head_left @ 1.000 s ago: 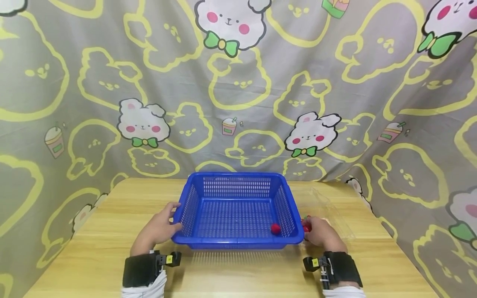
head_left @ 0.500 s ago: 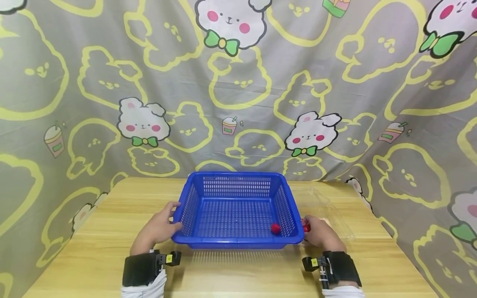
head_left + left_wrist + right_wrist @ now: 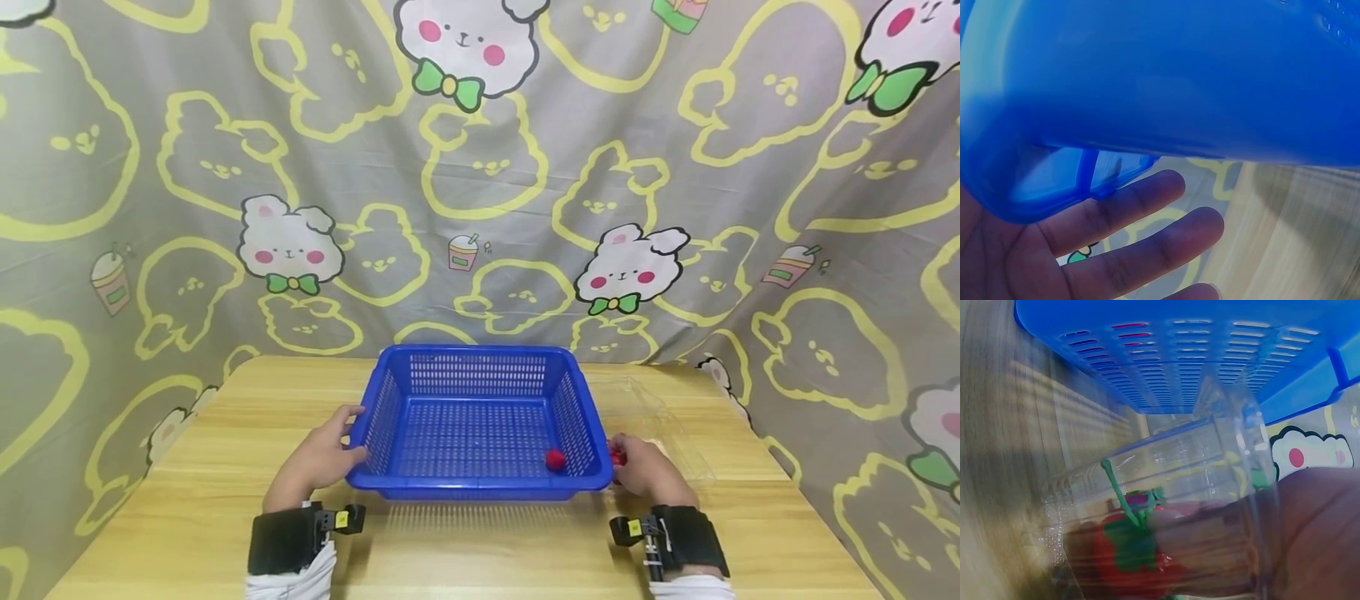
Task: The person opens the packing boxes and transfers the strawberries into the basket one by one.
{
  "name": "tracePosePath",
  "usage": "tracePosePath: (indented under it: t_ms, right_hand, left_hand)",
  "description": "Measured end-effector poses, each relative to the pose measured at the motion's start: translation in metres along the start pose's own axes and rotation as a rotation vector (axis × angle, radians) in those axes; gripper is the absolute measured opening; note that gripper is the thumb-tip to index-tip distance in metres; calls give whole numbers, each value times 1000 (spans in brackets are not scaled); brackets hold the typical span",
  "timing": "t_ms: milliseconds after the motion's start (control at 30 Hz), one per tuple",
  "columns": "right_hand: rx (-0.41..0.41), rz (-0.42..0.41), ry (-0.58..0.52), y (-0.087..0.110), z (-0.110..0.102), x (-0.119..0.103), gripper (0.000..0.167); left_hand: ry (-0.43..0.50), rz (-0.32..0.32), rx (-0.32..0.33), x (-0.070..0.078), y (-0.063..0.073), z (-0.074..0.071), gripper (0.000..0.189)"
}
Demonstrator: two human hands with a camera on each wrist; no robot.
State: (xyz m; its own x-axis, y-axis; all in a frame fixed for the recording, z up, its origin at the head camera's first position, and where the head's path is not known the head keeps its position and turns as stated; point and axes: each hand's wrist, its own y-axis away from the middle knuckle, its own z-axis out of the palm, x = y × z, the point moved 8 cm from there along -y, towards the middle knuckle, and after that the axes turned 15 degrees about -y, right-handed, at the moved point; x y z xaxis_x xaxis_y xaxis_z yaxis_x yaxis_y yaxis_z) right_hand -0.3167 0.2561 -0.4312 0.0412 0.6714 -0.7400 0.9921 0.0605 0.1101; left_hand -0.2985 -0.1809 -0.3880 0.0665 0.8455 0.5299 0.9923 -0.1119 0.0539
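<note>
A blue slotted plastic basket (image 3: 480, 483) stands in the middle of the table. My left hand (image 3: 324, 452) is at its left rim; in the left wrist view its fingers (image 3: 1147, 250) stretch out nearly straight below the rim. Just past the basket's right side, my right hand (image 3: 643, 465) reaches into a clear plastic box (image 3: 1179, 456). Through the box's wall, its fingers lie on both sides of a red strawberry (image 3: 1141, 569) with a green cap and stem. Another red strawberry (image 3: 555, 460) lies inside the basket, near its front right corner.
The wooden table (image 3: 480, 554) ends at a patterned cloth curtain (image 3: 495, 183) behind and at both sides. The clear box (image 3: 678, 433) stands close to the basket's right wall and is hard to see from above.
My right hand has shifted slightly at the box; the green showing beside its fingers a second ago is now hidden, with red in view. The left hand and basket have hardly moved.
</note>
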Motion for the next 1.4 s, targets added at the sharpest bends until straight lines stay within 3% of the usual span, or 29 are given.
tracePosePath:
  t_ms: [733, 1400]
  right_hand:
    - [23, -1, -127, 2, -4, 0, 13]
    - [52, -26, -79, 3, -12, -4, 15]
  left_hand:
    - [9, 11, 0, 1, 1, -1, 59]
    - [15, 17, 3, 3, 1, -2, 59]
